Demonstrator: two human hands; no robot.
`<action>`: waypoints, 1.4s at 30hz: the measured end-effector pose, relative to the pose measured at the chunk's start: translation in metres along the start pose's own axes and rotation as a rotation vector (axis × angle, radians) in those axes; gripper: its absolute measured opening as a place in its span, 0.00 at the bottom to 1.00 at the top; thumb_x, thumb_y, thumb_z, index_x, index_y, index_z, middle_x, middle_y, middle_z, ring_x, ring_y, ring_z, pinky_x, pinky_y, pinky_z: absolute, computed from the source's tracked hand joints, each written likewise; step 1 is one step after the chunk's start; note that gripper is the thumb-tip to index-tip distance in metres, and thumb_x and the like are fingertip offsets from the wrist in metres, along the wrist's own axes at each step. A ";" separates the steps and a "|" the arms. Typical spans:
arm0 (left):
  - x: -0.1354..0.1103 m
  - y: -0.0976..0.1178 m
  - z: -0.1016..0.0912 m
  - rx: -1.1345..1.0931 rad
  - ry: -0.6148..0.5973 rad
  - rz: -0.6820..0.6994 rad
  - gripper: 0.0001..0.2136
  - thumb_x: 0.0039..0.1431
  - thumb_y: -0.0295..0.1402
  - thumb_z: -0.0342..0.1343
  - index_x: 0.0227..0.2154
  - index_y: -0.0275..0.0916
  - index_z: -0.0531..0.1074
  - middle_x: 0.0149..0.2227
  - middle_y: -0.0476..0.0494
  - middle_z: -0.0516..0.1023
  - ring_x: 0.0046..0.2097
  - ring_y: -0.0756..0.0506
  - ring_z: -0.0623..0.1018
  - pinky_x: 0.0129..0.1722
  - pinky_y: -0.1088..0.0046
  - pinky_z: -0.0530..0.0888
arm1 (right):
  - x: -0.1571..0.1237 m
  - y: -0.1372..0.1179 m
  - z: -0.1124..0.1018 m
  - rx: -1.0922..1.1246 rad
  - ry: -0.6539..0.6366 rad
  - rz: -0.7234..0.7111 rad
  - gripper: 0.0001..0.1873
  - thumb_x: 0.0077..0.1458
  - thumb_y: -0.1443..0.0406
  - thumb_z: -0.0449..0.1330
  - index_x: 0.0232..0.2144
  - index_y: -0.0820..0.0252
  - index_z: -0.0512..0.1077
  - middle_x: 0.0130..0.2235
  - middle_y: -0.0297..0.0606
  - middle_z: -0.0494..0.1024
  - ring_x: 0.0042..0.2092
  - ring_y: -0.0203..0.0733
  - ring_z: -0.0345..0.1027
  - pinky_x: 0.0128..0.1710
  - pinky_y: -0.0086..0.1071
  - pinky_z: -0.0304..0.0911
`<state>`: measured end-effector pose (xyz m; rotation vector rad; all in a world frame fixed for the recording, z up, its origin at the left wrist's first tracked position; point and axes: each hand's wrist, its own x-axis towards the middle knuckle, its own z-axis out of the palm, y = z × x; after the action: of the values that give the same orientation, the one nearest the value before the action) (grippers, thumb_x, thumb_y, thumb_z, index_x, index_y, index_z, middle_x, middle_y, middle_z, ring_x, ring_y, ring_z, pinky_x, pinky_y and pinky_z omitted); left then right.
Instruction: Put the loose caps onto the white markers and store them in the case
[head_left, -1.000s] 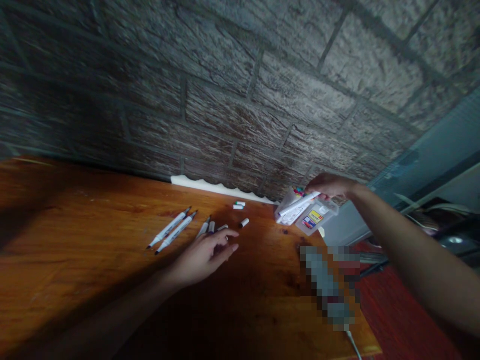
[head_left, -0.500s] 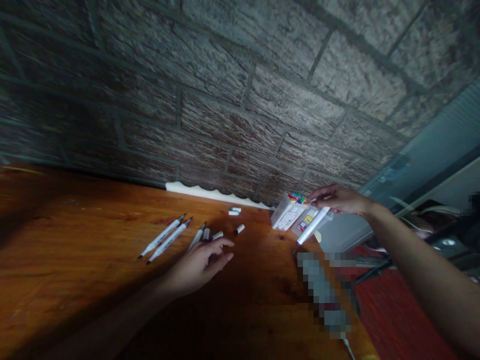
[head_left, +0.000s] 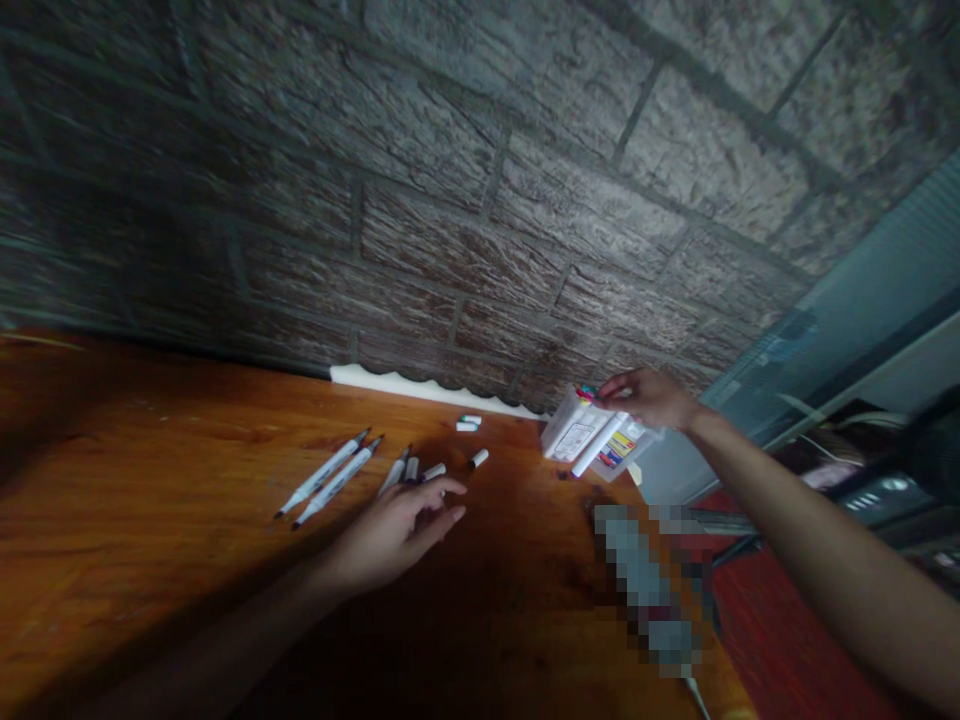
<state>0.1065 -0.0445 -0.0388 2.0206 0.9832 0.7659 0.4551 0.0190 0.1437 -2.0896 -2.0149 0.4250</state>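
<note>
My right hand [head_left: 651,398] pinches a white marker [head_left: 597,446] by its upper end. The marker slants down in front of a clear plastic case [head_left: 561,432] packed with colourful-ended markers, its lower tip purple. Whether it touches the case I cannot tell. My left hand [head_left: 394,530] lies palm-in on the table with its fingers loosely apart, holding nothing visible. Just behind it are an uncapped marker [head_left: 394,472], partly hidden, and a white cap [head_left: 433,472]. Another cap [head_left: 479,459] lies beyond the fingertips. Two uncapped markers [head_left: 337,483] lie side by side to the left.
Two green-banded caps [head_left: 469,423] sit near the back of the wooden table [head_left: 150,480]. A scalloped white strip [head_left: 420,387] runs along the foot of the brick wall [head_left: 450,230]. Towards the table's right edge lies a blurred-out object [head_left: 645,580] with a cable.
My right hand has moved left with the marker, bringing it from the case's right side to across its front. My left hand has stayed in place.
</note>
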 end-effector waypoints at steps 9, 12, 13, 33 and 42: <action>-0.002 0.001 -0.001 0.082 0.022 0.038 0.15 0.66 0.43 0.50 0.50 0.45 0.73 0.32 0.49 0.80 0.36 0.46 0.78 0.37 0.72 0.70 | 0.001 0.007 0.007 0.049 0.040 -0.004 0.12 0.44 0.61 0.65 0.33 0.59 0.80 0.29 0.34 0.80 0.22 0.33 0.66 0.21 0.26 0.61; -0.003 0.002 -0.001 0.095 0.034 0.046 0.14 0.65 0.43 0.51 0.49 0.45 0.73 0.32 0.50 0.80 0.36 0.46 0.78 0.36 0.72 0.69 | 0.000 0.009 0.007 0.120 0.059 0.001 0.14 0.43 0.61 0.66 0.35 0.60 0.79 0.31 0.35 0.81 0.22 0.31 0.65 0.20 0.25 0.60; -0.003 0.002 -0.001 0.099 0.036 0.049 0.14 0.65 0.42 0.51 0.49 0.45 0.73 0.32 0.50 0.80 0.36 0.46 0.78 0.37 0.72 0.69 | 0.000 0.010 0.006 0.149 0.069 0.004 0.15 0.42 0.61 0.67 0.36 0.60 0.79 0.31 0.35 0.81 0.22 0.31 0.65 0.19 0.24 0.59; -0.005 0.006 0.000 0.149 0.047 0.132 0.13 0.66 0.41 0.51 0.49 0.45 0.74 0.33 0.50 0.80 0.36 0.47 0.78 0.39 0.74 0.71 | -0.055 0.093 -0.071 0.642 0.827 0.103 0.10 0.57 0.61 0.65 0.33 0.64 0.72 0.31 0.33 0.73 0.23 0.27 0.59 0.20 0.23 0.59; -0.004 0.005 0.003 0.169 0.064 0.193 0.12 0.66 0.39 0.51 0.48 0.43 0.73 0.31 0.51 0.79 0.34 0.49 0.78 0.37 0.77 0.71 | -0.015 0.086 -0.008 0.268 0.528 0.130 0.12 0.61 0.60 0.61 0.42 0.63 0.75 0.41 0.38 0.79 0.39 0.40 0.74 0.39 0.36 0.72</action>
<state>0.1080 -0.0512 -0.0368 2.2747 0.9240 0.8800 0.5380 0.0010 0.1229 -1.9162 -1.4445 0.1295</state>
